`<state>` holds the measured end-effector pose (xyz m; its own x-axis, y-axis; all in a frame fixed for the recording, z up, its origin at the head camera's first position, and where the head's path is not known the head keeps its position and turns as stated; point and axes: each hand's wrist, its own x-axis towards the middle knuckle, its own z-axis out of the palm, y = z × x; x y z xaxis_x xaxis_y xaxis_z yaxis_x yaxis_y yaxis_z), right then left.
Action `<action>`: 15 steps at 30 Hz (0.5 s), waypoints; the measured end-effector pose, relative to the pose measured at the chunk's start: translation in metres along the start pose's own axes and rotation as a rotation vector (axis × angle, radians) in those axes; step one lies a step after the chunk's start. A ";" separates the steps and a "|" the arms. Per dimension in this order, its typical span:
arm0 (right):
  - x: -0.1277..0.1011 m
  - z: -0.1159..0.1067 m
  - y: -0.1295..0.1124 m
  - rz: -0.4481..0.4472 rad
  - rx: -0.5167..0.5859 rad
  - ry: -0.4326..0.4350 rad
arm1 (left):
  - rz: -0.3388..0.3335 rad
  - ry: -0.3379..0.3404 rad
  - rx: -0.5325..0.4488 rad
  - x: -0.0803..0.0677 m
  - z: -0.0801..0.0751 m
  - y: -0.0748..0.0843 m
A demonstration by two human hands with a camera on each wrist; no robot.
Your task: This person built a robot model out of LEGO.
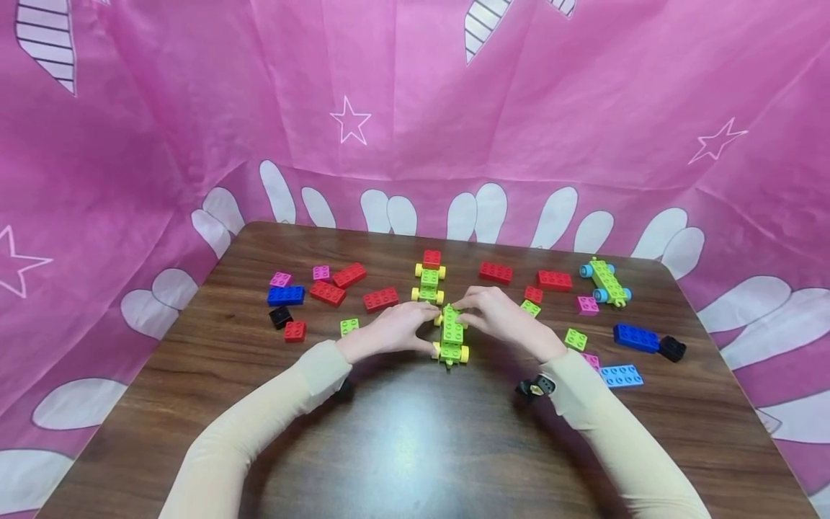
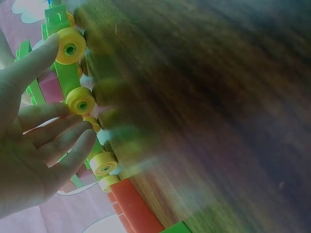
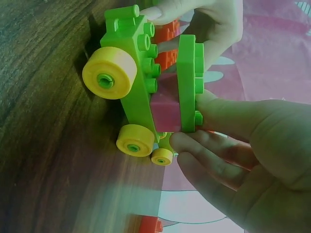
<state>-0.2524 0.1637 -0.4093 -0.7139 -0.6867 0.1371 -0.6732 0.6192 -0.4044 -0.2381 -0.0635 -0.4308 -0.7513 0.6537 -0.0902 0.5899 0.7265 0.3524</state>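
A green toy car (image 1: 452, 335) with yellow wheels stands mid-table on the brown table (image 1: 402, 447). In the right wrist view its chassis (image 3: 138, 97) carries a pink brick (image 3: 165, 114) with a green plate (image 3: 187, 73) on top. My right hand (image 3: 194, 128) pinches that plate between thumb and fingers; in the head view it (image 1: 463, 313) is at the car's far end. My left hand (image 1: 428, 324) grips the car's left side. In the left wrist view, the left hand (image 2: 58, 82) has its thumb on a yellow wheel (image 2: 70, 46).
A second green car (image 1: 429, 277) topped by a red brick sits just behind. A green car with blue wheels (image 1: 605, 281) is at the back right. Loose red (image 1: 380, 298), blue (image 1: 285, 295), pink, green and black bricks lie on both sides. Pink cloth (image 1: 415, 108) walls the table.
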 end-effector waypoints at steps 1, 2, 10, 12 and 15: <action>0.000 0.000 0.000 0.006 0.002 0.000 | 0.001 -0.002 -0.003 0.000 0.000 0.000; 0.000 0.000 0.000 0.009 0.004 0.000 | 0.000 -0.004 -0.008 0.000 0.000 0.000; -0.002 -0.001 0.002 0.073 0.082 0.020 | 0.010 0.000 -0.009 0.000 0.000 0.001; -0.002 0.000 0.004 0.086 0.109 0.035 | 0.012 -0.002 -0.009 0.000 0.000 0.000; -0.003 0.001 0.005 0.103 0.135 0.054 | 0.006 -0.007 -0.018 0.000 0.001 0.000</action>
<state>-0.2531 0.1686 -0.4131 -0.7894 -0.5986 0.1359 -0.5668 0.6257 -0.5360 -0.2381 -0.0634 -0.4316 -0.7456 0.6596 -0.0948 0.5887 0.7187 0.3700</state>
